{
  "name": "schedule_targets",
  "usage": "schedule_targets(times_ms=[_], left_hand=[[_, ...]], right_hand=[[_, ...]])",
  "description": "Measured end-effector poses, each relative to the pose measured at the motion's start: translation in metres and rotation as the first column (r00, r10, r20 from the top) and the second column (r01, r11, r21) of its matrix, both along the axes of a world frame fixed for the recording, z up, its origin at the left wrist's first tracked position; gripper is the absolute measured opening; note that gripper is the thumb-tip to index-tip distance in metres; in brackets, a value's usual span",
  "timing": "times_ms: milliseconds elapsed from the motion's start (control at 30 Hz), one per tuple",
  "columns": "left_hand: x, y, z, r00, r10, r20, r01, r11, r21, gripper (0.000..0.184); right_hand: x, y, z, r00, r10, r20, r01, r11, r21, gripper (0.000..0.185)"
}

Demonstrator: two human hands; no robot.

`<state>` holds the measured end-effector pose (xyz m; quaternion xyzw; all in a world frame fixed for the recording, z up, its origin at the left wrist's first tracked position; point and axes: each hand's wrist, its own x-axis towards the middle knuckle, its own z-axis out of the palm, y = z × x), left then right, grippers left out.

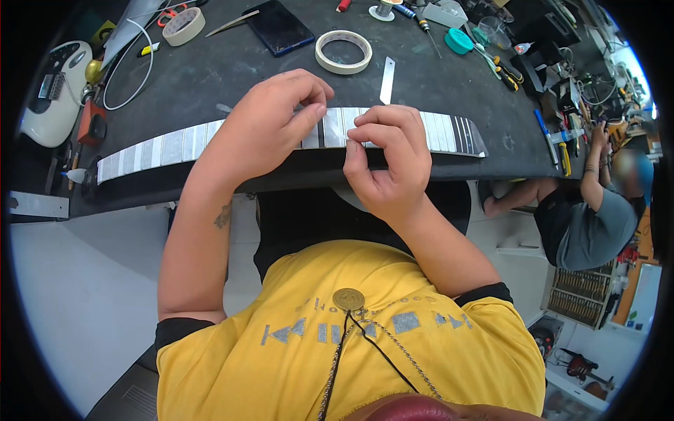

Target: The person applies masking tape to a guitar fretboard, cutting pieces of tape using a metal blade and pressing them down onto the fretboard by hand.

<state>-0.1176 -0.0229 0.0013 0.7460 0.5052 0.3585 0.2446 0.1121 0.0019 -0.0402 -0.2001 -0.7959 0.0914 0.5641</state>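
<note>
A long guitar neck [168,149] lies across the front of the bench, its fretboard covered with pale strips between the frets. Dark bare bands show near its right end, and a narrow dark gap shows between my hands. My left hand [263,130] is over the middle of the neck, thumb and forefinger pinched together. Just right of it, my right hand [393,158] is also closed in a pinch, fingers curled above the strips. Whatever the fingertips hold, perhaps a thin pale strip, I cannot make out.
A masking tape roll [343,52], a metal ruler piece [387,81] and a dark tablet [276,27] lie beyond the neck. Another tape roll [184,27] and a white electric guitar [56,95] are left. Pliers [507,76] lie right; a seated person [593,217] works farther right.
</note>
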Motion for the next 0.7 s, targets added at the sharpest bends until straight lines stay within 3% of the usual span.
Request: schedule_targets(times_ms=[167, 267, 367, 467, 700], left_hand=[[-0.008, 0.009, 0.001, 0.994, -0.006, -0.105, 0.001, 0.999, -0.053, 0.014], [-0.011, 0.026, 0.02, 0.972, -0.1, -0.214, 0.017, 0.932, -0.361, 0.02], [-0.014, 0.04, 0.016, 0.932, -0.2, -0.304, 0.086, 0.932, -0.352, 0.025], [-0.013, 0.044, 0.011, 0.934, -0.146, -0.327, 0.036, 0.946, -0.321, 0.025], [-0.018, 0.054, -0.002, 0.923, -0.192, -0.333, 0.105, 0.959, -0.263, 0.026]], right_hand=[[-0.005, -0.007, -0.014, 0.999, 0.001, 0.053, -0.002, 1.0, 0.029, 0.029], [-0.01, -0.012, -0.021, 0.995, -0.025, 0.095, 0.023, 1.0, 0.022, 0.029], [-0.015, -0.016, -0.023, 0.991, -0.052, 0.122, 0.047, 0.998, 0.041, 0.029], [-0.017, -0.016, -0.027, 0.988, -0.074, 0.134, 0.066, 0.995, 0.07, 0.029], [-0.017, -0.014, -0.031, 0.984, -0.094, 0.152, 0.081, 0.993, 0.089, 0.031]])
